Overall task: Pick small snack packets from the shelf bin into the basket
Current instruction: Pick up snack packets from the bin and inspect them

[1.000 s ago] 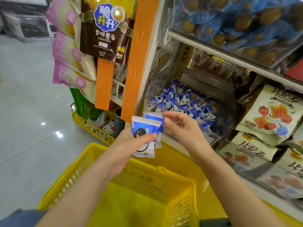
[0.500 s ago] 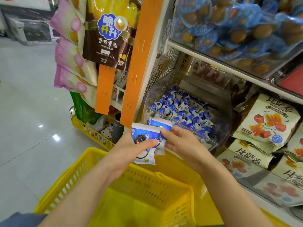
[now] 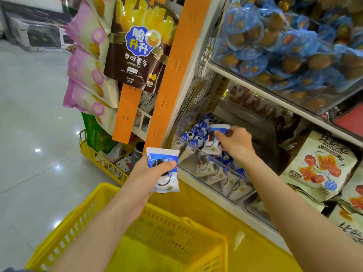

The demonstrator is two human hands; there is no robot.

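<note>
Head view: right hand [image 3: 237, 143], back inside bin [image 3: 225, 190], pinches second packet [image 3: 219, 128]; left hand [image 3: 149, 179] grips first packet [image 3: 163, 163] beside bin, unbasketed.

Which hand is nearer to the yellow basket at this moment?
Left. The left hand holds a snack packet just above the far rim of the basket. The right hand is further away, up inside the clear shelf bin, gripping a second packet.
</note>
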